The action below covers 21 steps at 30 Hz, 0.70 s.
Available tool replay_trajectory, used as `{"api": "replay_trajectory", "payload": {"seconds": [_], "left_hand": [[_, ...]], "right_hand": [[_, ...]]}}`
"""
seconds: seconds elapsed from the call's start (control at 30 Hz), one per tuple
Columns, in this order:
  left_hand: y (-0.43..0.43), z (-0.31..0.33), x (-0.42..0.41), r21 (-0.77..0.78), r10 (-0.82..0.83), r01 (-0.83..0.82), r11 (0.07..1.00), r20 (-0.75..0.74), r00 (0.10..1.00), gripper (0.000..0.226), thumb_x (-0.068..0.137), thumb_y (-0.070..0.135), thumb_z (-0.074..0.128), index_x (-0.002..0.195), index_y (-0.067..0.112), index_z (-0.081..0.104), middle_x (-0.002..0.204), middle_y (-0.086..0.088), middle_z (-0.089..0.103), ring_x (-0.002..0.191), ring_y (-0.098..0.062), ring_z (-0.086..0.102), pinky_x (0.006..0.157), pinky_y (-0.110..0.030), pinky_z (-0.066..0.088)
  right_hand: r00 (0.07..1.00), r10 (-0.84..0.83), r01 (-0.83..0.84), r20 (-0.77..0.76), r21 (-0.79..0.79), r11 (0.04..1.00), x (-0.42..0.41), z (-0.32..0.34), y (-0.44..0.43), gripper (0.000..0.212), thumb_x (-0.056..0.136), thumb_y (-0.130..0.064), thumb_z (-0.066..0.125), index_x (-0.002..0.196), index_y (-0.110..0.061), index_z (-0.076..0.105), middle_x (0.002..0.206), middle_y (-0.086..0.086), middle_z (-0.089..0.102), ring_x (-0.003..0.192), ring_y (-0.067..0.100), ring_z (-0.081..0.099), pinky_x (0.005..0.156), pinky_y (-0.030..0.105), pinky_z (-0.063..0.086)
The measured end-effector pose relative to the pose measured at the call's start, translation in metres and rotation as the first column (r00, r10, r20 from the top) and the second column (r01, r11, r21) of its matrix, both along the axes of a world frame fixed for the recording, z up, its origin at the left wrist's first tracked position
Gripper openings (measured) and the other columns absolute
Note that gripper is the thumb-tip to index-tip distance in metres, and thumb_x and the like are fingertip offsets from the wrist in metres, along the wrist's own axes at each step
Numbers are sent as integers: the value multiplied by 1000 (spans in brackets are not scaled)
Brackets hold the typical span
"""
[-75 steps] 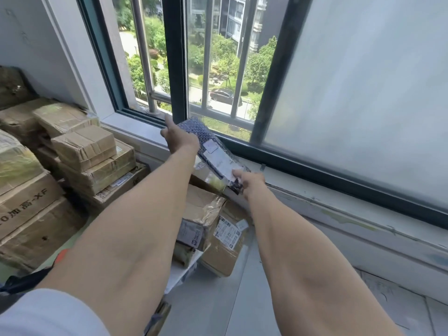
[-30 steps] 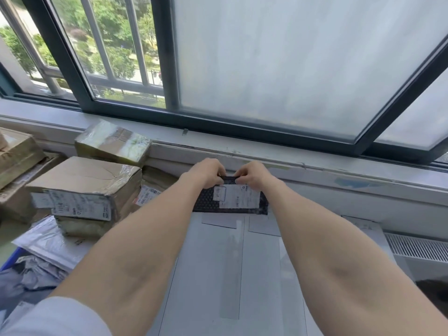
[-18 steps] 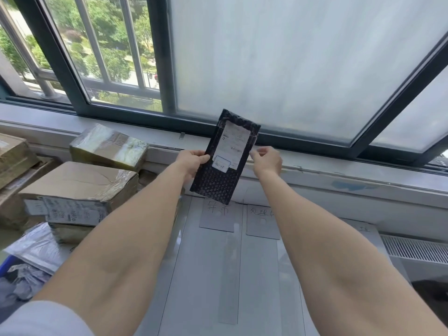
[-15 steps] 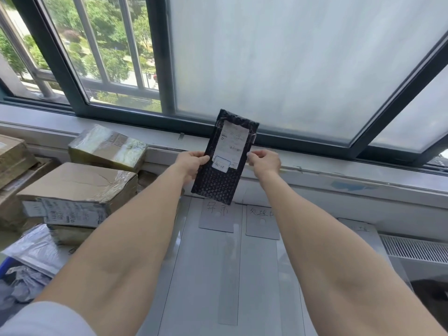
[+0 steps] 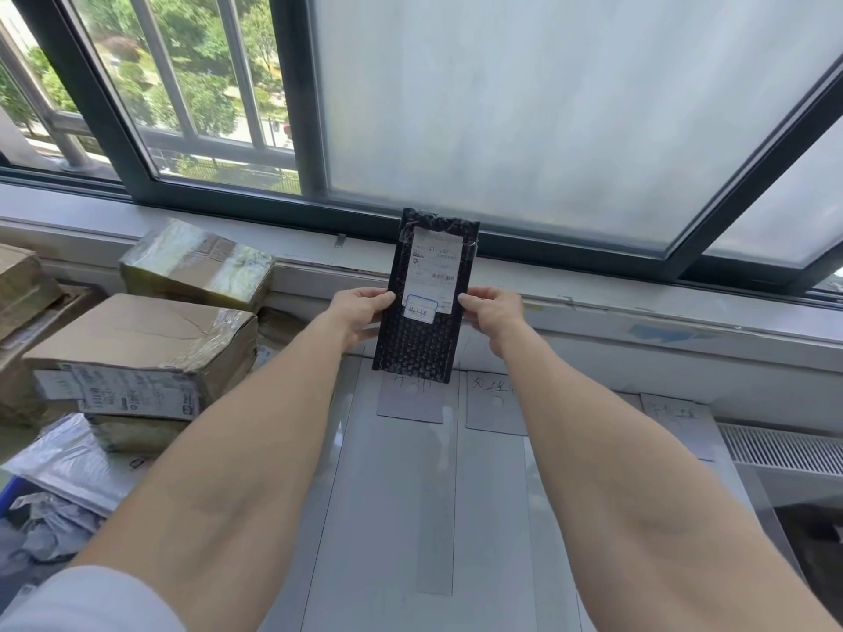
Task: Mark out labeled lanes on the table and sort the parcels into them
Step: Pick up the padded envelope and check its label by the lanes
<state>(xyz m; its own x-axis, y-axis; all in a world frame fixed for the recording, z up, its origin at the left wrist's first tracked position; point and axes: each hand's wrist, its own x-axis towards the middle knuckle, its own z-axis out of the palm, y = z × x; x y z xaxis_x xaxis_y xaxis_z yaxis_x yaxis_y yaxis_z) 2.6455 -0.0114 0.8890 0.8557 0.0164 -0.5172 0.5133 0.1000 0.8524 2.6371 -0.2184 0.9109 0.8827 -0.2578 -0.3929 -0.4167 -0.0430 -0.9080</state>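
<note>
Fingers (image 5: pixel 384 299) of left hand (image 5: pixel 359 313) and right hand (image 5: pixel 496 312) pinching black bubble mailer (image 5: pixel 416 353) upright, over lane labels (image 5: pixel 492 403)

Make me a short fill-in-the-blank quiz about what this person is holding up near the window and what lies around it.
1. The bubble-wrap parcel, pinched at its edges by the left hand and the right hand, is ____ in colour.
2. The cardboard boxes are piled on the person's ____ side.
3. Behind the parcel stands a dark-framed ____.

Missing words: black; left; window.
</note>
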Motion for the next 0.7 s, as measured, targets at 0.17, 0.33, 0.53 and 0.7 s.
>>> {"api": "replay_trajectory", "payload": {"seconds": [0.17,0.33,0.53,0.7], "left_hand": [[-11,-6,1,66,38,-42,997,60,997,8,86,16,74,89,21,69,85,3,73,75,-9,66,73,-30,46],[-29,-11,-8,47,-53,51,998,41,998,13,86,9,73,97,17,69,87,0,74,75,-11,68,70,-29,49],[-43,-20,-24,67,-165,164,984,10,986,20,87,2,70,104,11,68,88,-3,72,74,-13,67,67,-29,53],[-51,-37,-38,84,-216,218,972,-35,976,17,87,0,69,100,10,66,88,-7,72,72,-15,68,69,-33,56]], "right_hand": [[999,-6,6,-37,-10,1000,-8,-4,-10,21,90,-7,69,110,-7,67,106,10,73,72,10,67,57,19,42],[996,-53,50,-71,-42,998,-27,-14,-31,18,92,-5,66,110,-6,67,104,10,72,71,10,67,49,13,41],[988,-108,102,-112,-60,993,-52,-29,-43,21,91,-4,67,111,-5,67,104,9,72,68,7,65,45,12,42],[979,-153,145,-138,-70,987,-70,-50,-48,21,91,-3,67,112,-6,67,110,12,71,87,18,66,57,18,41]]}}
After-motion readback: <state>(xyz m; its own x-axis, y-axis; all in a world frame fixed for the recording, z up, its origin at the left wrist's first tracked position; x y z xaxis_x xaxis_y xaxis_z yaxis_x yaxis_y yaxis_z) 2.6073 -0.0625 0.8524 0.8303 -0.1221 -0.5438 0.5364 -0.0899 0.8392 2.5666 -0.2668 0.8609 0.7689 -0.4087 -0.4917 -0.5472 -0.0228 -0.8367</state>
